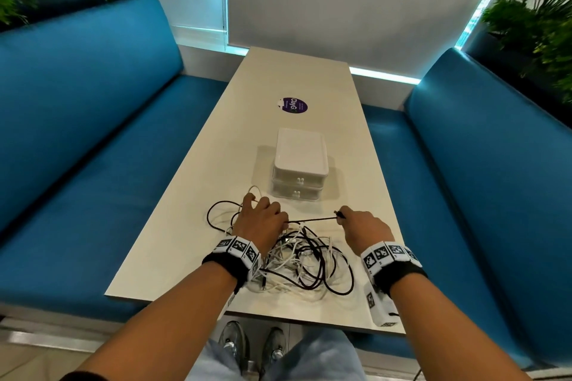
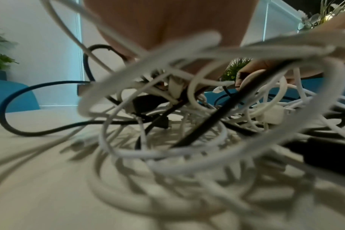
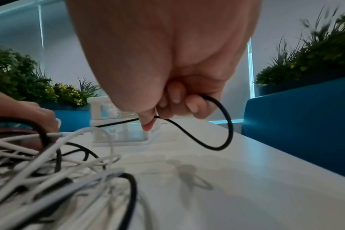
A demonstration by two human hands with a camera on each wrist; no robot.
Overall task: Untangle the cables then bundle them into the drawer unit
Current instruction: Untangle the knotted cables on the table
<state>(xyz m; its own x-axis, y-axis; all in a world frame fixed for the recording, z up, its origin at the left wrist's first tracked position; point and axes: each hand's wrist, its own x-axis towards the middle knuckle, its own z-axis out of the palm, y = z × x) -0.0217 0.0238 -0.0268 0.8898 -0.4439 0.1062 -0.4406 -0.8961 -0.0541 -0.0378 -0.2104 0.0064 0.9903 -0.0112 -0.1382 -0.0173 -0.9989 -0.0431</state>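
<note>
Right hand (image 1: 360,224) pinching black cable (image 1: 312,219), drawn taut out of tangle (image 1: 297,260) pinned by left hand (image 1: 260,219), fingers gripping strands; all on bench (image 1: 192,195) before closed drawer unit (image 1: 300,164).

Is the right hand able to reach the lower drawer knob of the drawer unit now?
Probably yes, but not freely. The table between the right hand and the lower drawer knob is bare, yet its fingers are pinching the black cable, which must be released first.
</note>
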